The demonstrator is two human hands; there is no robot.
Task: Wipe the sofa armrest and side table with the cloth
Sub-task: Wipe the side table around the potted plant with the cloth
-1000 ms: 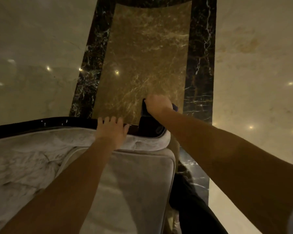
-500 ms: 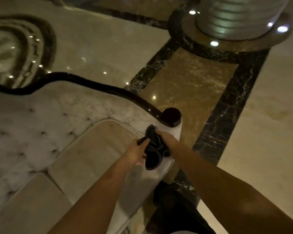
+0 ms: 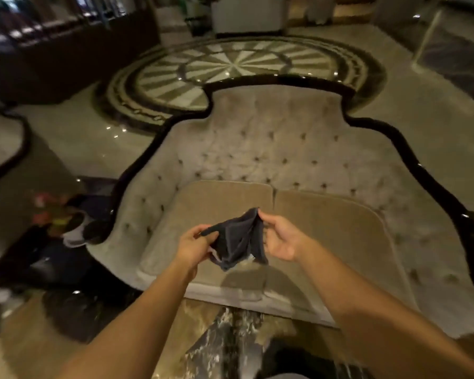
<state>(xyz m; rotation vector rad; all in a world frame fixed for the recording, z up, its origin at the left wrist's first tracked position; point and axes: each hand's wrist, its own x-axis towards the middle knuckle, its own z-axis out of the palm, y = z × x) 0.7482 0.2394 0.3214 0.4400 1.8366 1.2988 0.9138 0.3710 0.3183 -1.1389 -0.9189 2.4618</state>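
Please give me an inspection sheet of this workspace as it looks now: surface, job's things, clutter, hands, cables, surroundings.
Surface: tufted sofa, black trim, two seat cushions; nothing lies on them.
Job's things: dark cloth held in the air above the seat; side table to the left, dark.
Clutter: blurred colourful items on the side table.
Hands: left hand and right hand both pinch the cloth.
Cables: nothing seen.
Surroundings: polished marble floor with round inlay.
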